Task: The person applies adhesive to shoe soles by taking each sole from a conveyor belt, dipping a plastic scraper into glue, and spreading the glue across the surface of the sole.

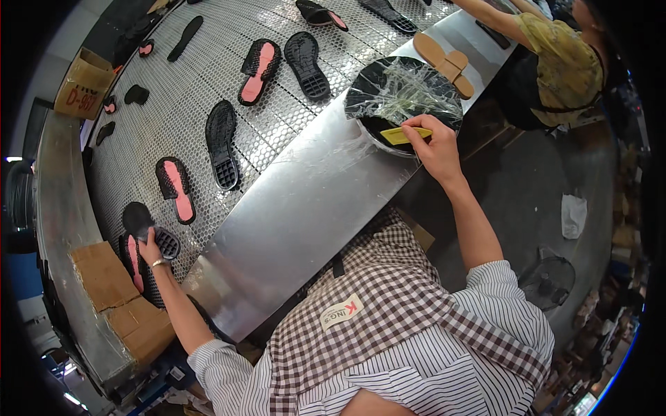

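Left hand (pixel 150 248) grips a black sole (pixel 142 223) at lower left — lift it flat; right hand (pixel 433 145) pinches the yellow brush (pixel 404 134) over the film-covered glue pan (pixel 406 93) — load it lightly.

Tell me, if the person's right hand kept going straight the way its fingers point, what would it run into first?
The right hand grips a yellow scraper aimed up-left across the round black dish covered in plastic film. It would likely meet that film first, though the height above it is hard to judge.
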Action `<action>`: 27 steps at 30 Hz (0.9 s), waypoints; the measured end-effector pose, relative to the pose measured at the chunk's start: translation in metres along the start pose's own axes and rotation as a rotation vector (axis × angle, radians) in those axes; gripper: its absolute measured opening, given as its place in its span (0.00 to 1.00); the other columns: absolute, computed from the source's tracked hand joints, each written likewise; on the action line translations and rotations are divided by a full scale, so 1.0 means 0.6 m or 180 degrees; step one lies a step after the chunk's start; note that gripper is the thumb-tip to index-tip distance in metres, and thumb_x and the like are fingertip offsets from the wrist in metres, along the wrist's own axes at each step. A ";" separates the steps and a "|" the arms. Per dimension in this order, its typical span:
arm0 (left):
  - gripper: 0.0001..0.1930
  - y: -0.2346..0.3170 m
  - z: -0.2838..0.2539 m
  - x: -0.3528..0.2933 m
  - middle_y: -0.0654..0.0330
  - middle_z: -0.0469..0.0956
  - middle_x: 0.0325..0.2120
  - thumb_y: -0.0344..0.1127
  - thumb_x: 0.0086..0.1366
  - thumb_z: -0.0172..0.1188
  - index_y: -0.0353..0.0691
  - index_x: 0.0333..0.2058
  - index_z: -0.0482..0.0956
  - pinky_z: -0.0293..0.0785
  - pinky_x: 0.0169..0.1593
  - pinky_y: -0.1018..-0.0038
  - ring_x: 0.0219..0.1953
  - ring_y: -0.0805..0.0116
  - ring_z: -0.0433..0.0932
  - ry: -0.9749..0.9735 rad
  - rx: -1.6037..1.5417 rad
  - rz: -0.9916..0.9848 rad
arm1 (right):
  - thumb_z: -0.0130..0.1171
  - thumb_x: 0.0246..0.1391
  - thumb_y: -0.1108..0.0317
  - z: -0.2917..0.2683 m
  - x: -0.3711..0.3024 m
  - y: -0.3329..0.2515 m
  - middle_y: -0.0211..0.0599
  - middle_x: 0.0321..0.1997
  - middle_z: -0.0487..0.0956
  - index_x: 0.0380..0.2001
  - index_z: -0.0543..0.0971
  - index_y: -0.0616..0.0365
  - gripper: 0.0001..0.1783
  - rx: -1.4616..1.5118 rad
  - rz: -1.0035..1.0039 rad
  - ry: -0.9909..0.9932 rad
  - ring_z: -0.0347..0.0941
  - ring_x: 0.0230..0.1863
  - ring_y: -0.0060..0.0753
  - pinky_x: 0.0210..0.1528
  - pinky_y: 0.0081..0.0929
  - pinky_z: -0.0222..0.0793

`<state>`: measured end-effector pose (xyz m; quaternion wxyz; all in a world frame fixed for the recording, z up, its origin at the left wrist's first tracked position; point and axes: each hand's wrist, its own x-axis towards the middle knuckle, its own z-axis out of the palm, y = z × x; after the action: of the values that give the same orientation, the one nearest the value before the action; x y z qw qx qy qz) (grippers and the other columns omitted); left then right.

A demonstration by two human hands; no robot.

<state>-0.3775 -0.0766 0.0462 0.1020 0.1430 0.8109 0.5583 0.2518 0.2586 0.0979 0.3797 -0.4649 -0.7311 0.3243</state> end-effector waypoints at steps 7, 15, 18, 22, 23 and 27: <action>0.26 0.205 0.067 -0.249 0.52 0.76 0.44 0.47 0.68 0.49 0.34 0.57 0.65 0.78 0.43 0.67 0.40 0.61 0.78 -0.1267 -0.2190 -0.0334 | 0.61 0.53 0.66 0.005 0.005 0.001 0.38 0.28 0.79 0.31 0.80 0.62 0.09 0.0153 0.0157 0.0068 0.76 0.27 0.30 0.29 0.24 0.69; 0.31 0.224 0.138 -0.369 0.49 0.72 0.52 0.57 0.71 0.34 0.35 0.58 0.65 0.75 0.49 0.58 0.47 0.58 0.76 -0.2101 -0.2933 -0.0622 | 0.60 0.56 0.67 0.009 0.002 0.000 0.25 0.23 0.76 0.32 0.80 0.62 0.08 0.0560 0.0615 -0.0180 0.67 0.21 0.11 0.23 0.14 0.62; 0.32 0.222 0.168 -0.399 0.45 0.70 0.54 0.56 0.71 0.34 0.35 0.60 0.61 0.74 0.48 0.55 0.47 0.56 0.75 -0.2320 -0.3211 -0.0858 | 0.60 0.56 0.66 0.017 -0.002 0.011 0.25 0.23 0.76 0.32 0.80 0.62 0.09 0.0344 0.0262 -0.0005 0.67 0.21 0.11 0.23 0.14 0.62; 0.33 0.216 0.199 -0.435 0.42 0.69 0.53 0.57 0.71 0.33 0.34 0.62 0.57 0.75 0.48 0.56 0.46 0.55 0.75 -0.2500 -0.3323 -0.1258 | 0.60 0.57 0.66 0.019 0.004 0.018 0.24 0.23 0.76 0.32 0.80 0.62 0.09 0.0356 0.0290 -0.0176 0.67 0.20 0.11 0.23 0.14 0.62; 0.33 0.215 0.206 -0.445 0.42 0.69 0.53 0.57 0.71 0.33 0.34 0.62 0.57 0.75 0.47 0.57 0.45 0.55 0.76 -0.2470 -0.3251 -0.1374 | 0.61 0.56 0.65 0.017 0.007 0.013 0.26 0.22 0.77 0.31 0.80 0.61 0.09 0.0557 0.0549 -0.0225 0.69 0.20 0.12 0.22 0.14 0.63; 0.34 0.209 0.225 -0.477 0.42 0.69 0.52 0.58 0.71 0.32 0.33 0.61 0.58 0.78 0.45 0.59 0.44 0.56 0.77 -0.2453 -0.3162 -0.1509 | 0.61 0.55 0.65 0.024 0.008 -0.006 0.26 0.23 0.77 0.32 0.80 0.61 0.10 0.1299 0.1133 -0.0112 0.70 0.19 0.12 0.21 0.13 0.62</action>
<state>-0.0500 -0.0150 0.1170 0.5576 0.0862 0.3727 0.7367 0.2363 0.2602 0.0947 0.3898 -0.4943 -0.5638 0.5346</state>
